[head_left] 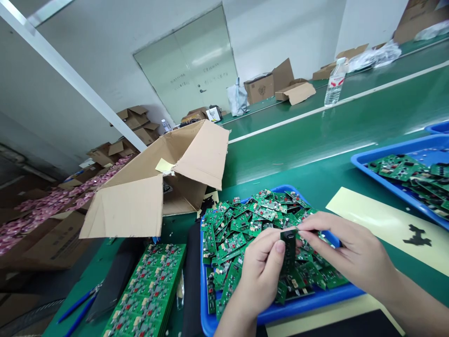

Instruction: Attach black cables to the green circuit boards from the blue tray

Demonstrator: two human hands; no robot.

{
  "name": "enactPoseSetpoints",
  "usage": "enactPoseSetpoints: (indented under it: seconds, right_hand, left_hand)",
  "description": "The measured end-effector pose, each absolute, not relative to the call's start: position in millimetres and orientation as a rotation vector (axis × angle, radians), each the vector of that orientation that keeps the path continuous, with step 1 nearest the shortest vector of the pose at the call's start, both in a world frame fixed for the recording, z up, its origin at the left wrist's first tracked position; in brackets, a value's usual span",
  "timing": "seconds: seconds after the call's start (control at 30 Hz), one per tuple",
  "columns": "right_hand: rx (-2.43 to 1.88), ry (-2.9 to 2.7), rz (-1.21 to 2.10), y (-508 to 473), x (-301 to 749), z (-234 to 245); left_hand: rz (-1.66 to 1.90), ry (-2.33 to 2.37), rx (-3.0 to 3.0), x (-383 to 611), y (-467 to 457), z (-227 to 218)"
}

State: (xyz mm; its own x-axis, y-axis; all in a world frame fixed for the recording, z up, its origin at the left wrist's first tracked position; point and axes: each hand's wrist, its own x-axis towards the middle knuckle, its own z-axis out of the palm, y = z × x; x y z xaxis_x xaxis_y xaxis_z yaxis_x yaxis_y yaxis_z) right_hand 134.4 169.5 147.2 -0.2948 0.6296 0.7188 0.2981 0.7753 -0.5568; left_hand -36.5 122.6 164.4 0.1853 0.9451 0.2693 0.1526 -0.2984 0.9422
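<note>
Okay, so from my remote seat, the left hand (261, 274) is closest, gripping a small dark circuit board (288, 255) roughly upright between thumb and fingers, above the blue tray's (315, 303) near edge. The right hand's (347, 248) fingertips meet at its top corner; I can't tell whether they're clamping it or just touching.

What'd worry me: a hard tug there could twist it out of that thumb grip, and it'd vanish among the loose green boards (242, 223). They're heaped right up around the rim, so a forearm bumping the near edge might spill some or scrape parts off.

Stacked board panels (150, 290) sit off the tray's left edge, and a yellow backing sheet (365, 213) with a black cutout (417, 235) lies past its right edge. Beyond the far left corner there's an open cardboard box (205, 150), then way back a water bottle (336, 84).
</note>
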Motion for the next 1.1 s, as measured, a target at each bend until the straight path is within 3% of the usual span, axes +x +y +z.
enactPoseSetpoints:
  seconds: [0.37,0.97,1.1]
  right_hand:
    - [-0.581,-2.010,0.181,179,139,136]
    - [-0.381,-1.984,0.353,180,141,137]
    - [-0.488,-1.909,0.538,180,146,137]
  left_hand:
    - [0.914,1.153,1.513,-42,125,169]
    - [0.909,1.217,1.728,-48,125,162]
    - [0.857,1.310,1.823,-47,124,159]
